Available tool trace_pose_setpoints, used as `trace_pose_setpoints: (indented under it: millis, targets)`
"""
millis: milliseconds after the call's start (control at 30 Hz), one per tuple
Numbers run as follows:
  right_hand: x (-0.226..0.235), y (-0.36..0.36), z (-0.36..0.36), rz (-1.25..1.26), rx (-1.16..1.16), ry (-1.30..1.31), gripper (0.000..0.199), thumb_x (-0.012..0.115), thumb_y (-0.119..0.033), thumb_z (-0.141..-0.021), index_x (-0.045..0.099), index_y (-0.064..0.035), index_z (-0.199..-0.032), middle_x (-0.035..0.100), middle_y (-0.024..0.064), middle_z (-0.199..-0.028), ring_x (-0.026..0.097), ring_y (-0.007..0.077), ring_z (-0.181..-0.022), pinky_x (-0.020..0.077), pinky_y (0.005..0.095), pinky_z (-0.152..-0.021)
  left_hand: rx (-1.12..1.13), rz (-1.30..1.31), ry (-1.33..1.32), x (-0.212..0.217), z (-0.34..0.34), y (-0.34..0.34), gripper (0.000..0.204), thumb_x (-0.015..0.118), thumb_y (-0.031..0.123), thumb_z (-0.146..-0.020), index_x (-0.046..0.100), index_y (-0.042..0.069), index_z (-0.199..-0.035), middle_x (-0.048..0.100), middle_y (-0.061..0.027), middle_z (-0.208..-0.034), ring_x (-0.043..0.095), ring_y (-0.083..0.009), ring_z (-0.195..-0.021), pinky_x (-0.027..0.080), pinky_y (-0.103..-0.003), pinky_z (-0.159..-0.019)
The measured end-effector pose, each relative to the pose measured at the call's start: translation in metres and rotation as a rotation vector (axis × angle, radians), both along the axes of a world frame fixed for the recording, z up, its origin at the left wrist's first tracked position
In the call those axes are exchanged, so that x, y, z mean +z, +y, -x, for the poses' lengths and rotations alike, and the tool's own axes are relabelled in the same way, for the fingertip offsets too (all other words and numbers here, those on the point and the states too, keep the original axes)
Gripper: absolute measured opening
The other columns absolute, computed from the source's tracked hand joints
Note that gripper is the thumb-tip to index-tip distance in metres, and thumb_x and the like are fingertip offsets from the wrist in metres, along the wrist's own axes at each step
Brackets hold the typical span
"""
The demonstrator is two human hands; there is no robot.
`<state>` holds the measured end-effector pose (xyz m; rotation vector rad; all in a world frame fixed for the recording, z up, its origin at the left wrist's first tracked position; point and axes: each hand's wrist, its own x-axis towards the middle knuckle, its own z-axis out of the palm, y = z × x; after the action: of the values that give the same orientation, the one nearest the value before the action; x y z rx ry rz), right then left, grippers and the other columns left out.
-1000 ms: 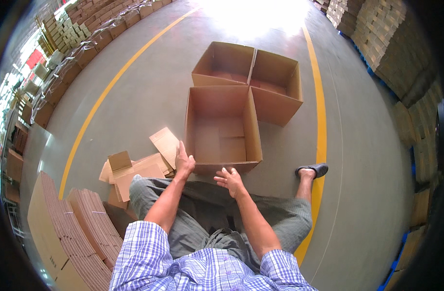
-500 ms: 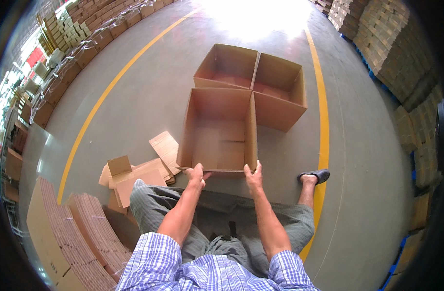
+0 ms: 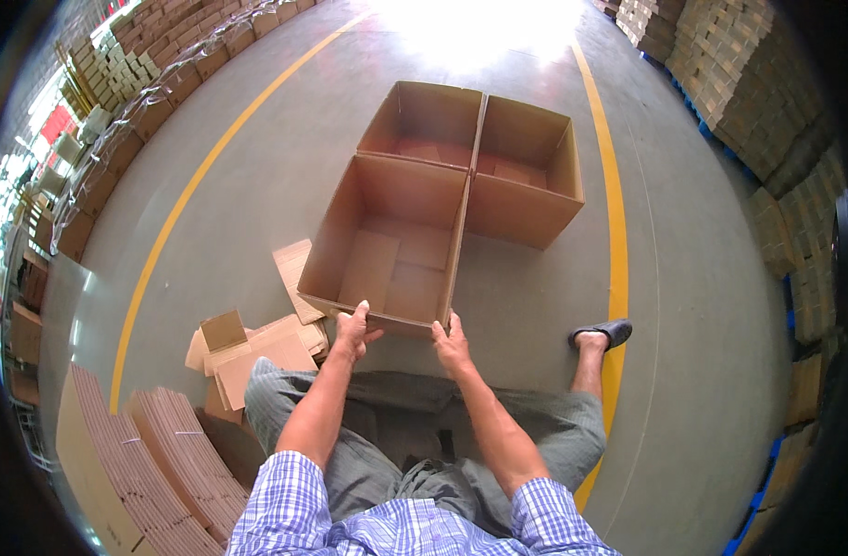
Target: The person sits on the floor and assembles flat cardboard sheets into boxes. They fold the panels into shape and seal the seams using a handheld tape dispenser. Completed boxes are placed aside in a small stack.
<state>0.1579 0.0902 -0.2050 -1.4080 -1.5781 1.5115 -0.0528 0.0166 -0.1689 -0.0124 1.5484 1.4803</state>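
An open-topped brown cardboard box stands in front of me, its inner flaps lying on the bottom. My left hand grips its near wall, left of the middle, with the thumb over the rim. At the near right corner my right hand holds the same box, thumb up along the edge. Two more open boxes stand beyond: a far left box against its back wall, and a far right box beside that one, near the held box's far right corner.
Loose cardboard pieces lie on the floor to my left. Nearer are strapped stacks of flat cartons. Yellow floor lines run along both sides. Stacked cartons on pallets line the right, and wrapped cartons the left.
Both hands have moved left with the near box, which has turned slightly and now lines up closer with the far left box. The other boxes have shifted only slightly in view.
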Motion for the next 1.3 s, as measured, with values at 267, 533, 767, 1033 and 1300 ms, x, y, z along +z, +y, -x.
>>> trace_pose_setpoints:
  millis: [267, 533, 767, 1033, 1300]
  targets:
    - [0.011, 0.018, -0.03, -0.006, 0.013, 0.011, 0.057, 0.059, -0.027, -0.096, 0.036, -0.0105, -0.146, 0.054, 0.012, -0.132, 0.057, 0.0173, -0.106, 0.0503, 0.0322, -0.083, 0.067, -0.044, -0.009, -0.02, 0.009, 0.039, 0.04, 0.06, 0.02, -0.091, 0.042, -0.004, -0.118, 0.054, -0.0177, -0.116, 0.061, -0.0293, -0.097, 0.061, -0.047, -0.072]
    - [0.064, -0.05, -0.218, 0.38, -0.211, 0.124, 0.048, 0.06, -0.028, -0.096, 0.046, -0.0033, -0.136, 0.056, 0.0136, -0.13, 0.06, 0.0224, -0.108, 0.0509, 0.0338, -0.088, 0.091, -0.114, -0.027, -0.013, 0.036, 0.085, 0.046, 0.059, 0.019, -0.09, 0.037, -0.006, -0.121, 0.048, -0.02, -0.122, 0.056, -0.0312, -0.108, 0.06, -0.051, -0.077]
    - [0.114, -0.08, -0.351, 0.03, -0.742, 0.128, 0.033, 0.059, -0.021, -0.096, 0.053, -0.0047, -0.124, 0.062, 0.0063, -0.112, 0.06, 0.0136, -0.093, 0.0512, 0.0266, -0.076, 0.172, -0.039, 0.13, -0.039, 0.082, 0.177, 0.041, 0.059, 0.025, -0.094, 0.049, -0.007, -0.116, 0.058, -0.0195, -0.112, 0.064, -0.0319, -0.093, 0.064, -0.046, -0.068]
    - [0.092, -0.074, -0.365, -0.086, -0.528, -0.158, 0.026, 0.062, -0.011, -0.092, 0.057, -0.001, -0.115, 0.063, 0.0044, -0.103, 0.059, 0.0099, -0.085, 0.051, 0.023, -0.067, 0.216, -0.157, 0.222, -0.044, 0.107, 0.287, 0.06, 0.063, 0.03, -0.093, 0.035, -0.007, -0.132, 0.048, -0.0209, -0.128, 0.06, -0.0315, -0.105, 0.063, -0.044, -0.071]
    - [0.108, -0.053, -0.377, -0.107, -0.835, 0.024, 0.026, 0.057, -0.021, -0.097, 0.056, -0.0038, -0.116, 0.06, 0.0041, -0.092, 0.057, 0.008, -0.072, 0.0482, 0.0204, -0.059, 0.044, -0.383, 0.198, 0.003, 0.071, 0.357, 0.093, 0.064, 0.016, -0.092, -0.006, 0.006, -0.151, 0.019, -0.0171, -0.153, 0.034, -0.0316, -0.136, 0.048, -0.046, -0.099]
